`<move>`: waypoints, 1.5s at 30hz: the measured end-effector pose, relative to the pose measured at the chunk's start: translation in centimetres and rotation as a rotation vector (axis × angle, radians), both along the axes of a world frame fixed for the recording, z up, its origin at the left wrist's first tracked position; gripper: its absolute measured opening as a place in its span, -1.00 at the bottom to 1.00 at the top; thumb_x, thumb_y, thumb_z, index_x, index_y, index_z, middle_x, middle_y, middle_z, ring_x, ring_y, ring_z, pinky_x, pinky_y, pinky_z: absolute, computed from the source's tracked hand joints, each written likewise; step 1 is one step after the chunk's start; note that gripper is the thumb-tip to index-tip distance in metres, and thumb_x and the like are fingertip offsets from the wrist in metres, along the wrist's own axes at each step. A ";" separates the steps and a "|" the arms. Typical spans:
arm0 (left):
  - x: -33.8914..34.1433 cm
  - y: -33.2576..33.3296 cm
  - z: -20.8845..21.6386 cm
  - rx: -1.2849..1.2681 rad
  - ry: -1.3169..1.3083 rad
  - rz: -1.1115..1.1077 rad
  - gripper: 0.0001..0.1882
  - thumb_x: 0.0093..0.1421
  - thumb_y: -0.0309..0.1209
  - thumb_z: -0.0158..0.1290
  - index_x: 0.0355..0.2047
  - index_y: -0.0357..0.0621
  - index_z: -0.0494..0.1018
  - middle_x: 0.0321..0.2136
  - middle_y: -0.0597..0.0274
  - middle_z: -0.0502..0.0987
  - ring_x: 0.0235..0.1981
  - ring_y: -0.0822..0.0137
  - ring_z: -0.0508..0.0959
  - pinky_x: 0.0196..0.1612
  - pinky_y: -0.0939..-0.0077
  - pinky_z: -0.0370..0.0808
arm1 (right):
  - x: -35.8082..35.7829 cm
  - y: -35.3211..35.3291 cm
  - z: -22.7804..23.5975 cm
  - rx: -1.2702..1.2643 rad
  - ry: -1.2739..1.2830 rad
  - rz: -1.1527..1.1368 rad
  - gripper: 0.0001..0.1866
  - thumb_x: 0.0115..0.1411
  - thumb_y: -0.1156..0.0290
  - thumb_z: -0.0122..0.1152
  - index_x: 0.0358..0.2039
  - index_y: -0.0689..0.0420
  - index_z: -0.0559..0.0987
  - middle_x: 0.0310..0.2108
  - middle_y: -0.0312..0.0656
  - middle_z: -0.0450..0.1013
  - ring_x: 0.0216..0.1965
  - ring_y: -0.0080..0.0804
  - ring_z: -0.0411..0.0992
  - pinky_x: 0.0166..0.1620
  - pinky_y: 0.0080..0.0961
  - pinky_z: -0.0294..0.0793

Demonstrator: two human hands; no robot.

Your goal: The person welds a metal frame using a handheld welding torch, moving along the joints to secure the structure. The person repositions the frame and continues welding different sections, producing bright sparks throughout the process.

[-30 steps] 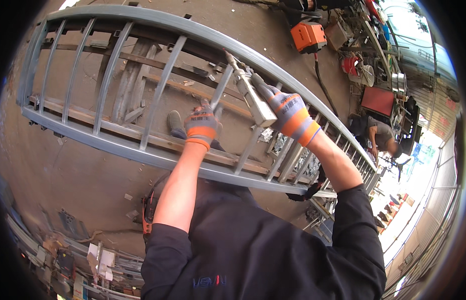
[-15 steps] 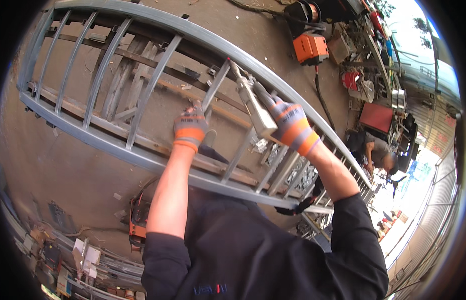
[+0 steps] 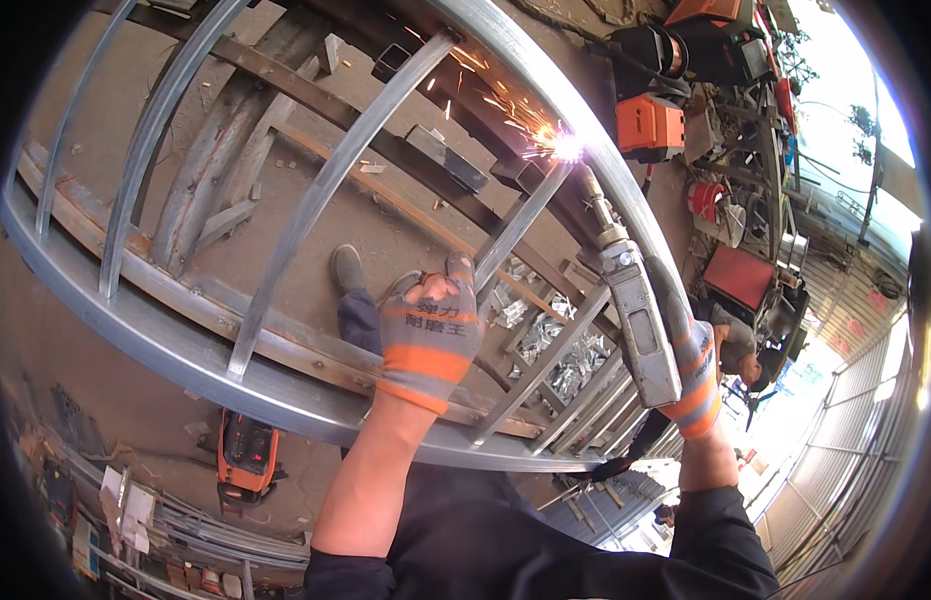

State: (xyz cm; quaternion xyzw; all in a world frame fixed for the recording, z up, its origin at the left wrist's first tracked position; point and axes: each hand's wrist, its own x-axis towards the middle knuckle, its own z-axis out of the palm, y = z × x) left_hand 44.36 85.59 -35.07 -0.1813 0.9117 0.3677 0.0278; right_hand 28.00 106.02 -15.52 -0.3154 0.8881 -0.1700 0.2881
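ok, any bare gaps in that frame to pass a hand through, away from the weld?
Widest gaps: between the bars left of the left hand, bare floor beneath. The frame's far-left gaps are open too. Crowded: around the torch in the right hand, where sparks fly and bars bunch close, metal offcuts below.

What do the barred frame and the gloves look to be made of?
Barred frame: looks like bare metal tube, dull silver-grey, with sparks at one joint. Gloves on the left hand and right hand: apparently knitted fabric, grey with orange bands; any coating can't be told.
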 end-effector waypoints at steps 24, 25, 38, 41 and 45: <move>-0.4 -0.9 0.9 -0.183 -0.029 -0.077 -0.34 0.27 -0.03 0.34 0.12 -0.36 0.50 -0.45 -0.04 0.61 -0.45 -0.04 0.70 -0.38 0.14 0.64 | -1.0 1.0 0.9 0.042 0.072 0.213 -0.19 -0.06 0.47 0.44 0.27 0.32 0.43 -0.07 0.08 0.52 -0.19 0.19 0.57 -0.18 -0.11 0.57; -0.4 -0.9 0.9 -0.171 -0.039 -0.071 -0.34 0.27 -0.04 0.35 0.13 -0.36 0.50 -0.46 -0.03 0.61 -0.46 -0.04 0.69 -0.38 0.13 0.64 | -1.0 1.0 0.9 0.038 0.099 0.227 -0.17 -0.05 0.45 0.44 0.29 0.33 0.43 -0.05 0.08 0.51 -0.17 0.17 0.57 -0.16 -0.12 0.57; -0.8 -0.9 2.2 -0.224 0.171 0.057 -0.29 0.21 -0.14 0.40 0.23 -0.32 0.46 0.07 -0.22 0.55 0.03 -0.23 0.60 0.10 -0.06 0.54 | -1.3 1.6 0.3 -0.120 0.102 0.191 -0.37 0.13 0.46 0.37 0.22 0.35 0.46 0.21 0.27 0.52 -0.03 0.25 0.63 -0.02 -0.16 0.65; -0.4 -0.3 3.8 -0.273 0.427 -0.050 -0.32 0.21 -0.09 0.40 0.19 -0.29 0.53 0.07 -0.12 0.58 0.10 -0.12 0.57 0.18 -0.07 0.51 | -1.0 2.5 1.1 -0.089 0.120 0.204 -0.43 0.15 0.47 0.34 0.18 0.35 0.49 0.30 0.26 0.47 0.05 0.24 0.63 -0.01 -0.18 0.67; 1.2 6.5 5.8 -0.136 0.270 -0.214 -0.32 0.22 -0.05 0.35 0.21 -0.25 0.54 0.08 -0.09 0.60 0.13 -0.10 0.59 0.19 -0.07 0.52 | 0.3 5.6 3.0 0.015 0.075 0.210 -0.33 0.21 0.49 0.23 0.36 0.33 0.44 0.30 0.24 0.47 0.05 0.18 0.64 0.00 -0.16 0.68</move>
